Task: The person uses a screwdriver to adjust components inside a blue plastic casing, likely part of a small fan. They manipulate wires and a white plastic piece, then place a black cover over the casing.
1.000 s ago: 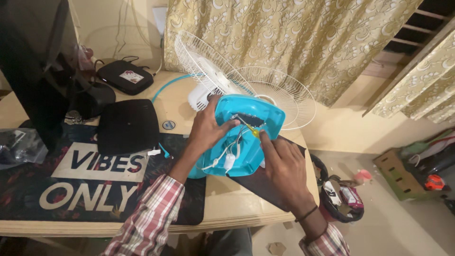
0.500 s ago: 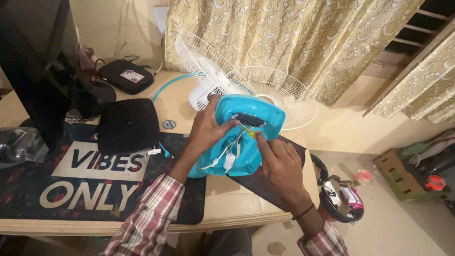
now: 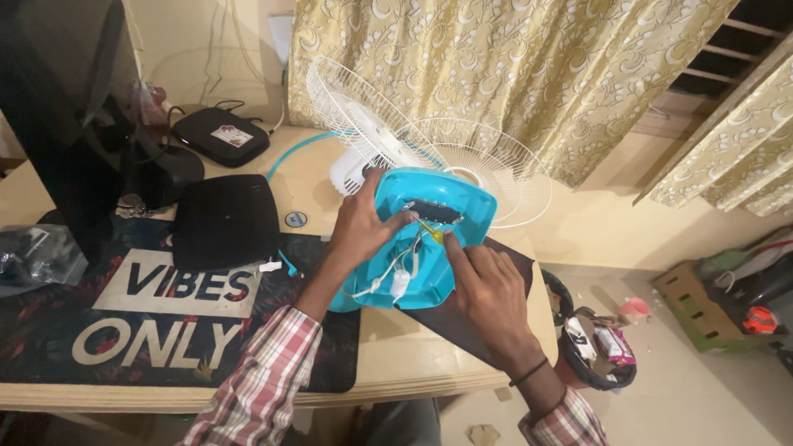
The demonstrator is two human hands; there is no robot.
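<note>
A turquoise plastic fan base (image 3: pixel 450 206) lies tilted on the wooden desk (image 3: pixel 413 363), its open underside facing me with a dark circuit board and white wires inside. My left hand (image 3: pixel 359 227) grips its left rim and steadies it. My right hand (image 3: pixel 483 285) holds a thin yellow-handled screwdriver (image 3: pixel 429 231) with its tip pointed into the base near the circuit board. A white connector hangs from the wires at the lower part of the shell.
Two white wire fan grilles (image 3: pixel 479 161) and a white fan motor stand behind the base. A black box (image 3: pixel 225 221) rests on a dark printed desk mat (image 3: pixel 157 322). A bin (image 3: pixel 595 351) with rubbish sits on the floor to the right. Curtains hang behind.
My hands and the turquoise base have barely shifted; the right hand has edged slightly up toward the circuit board with the screwdriver.
</note>
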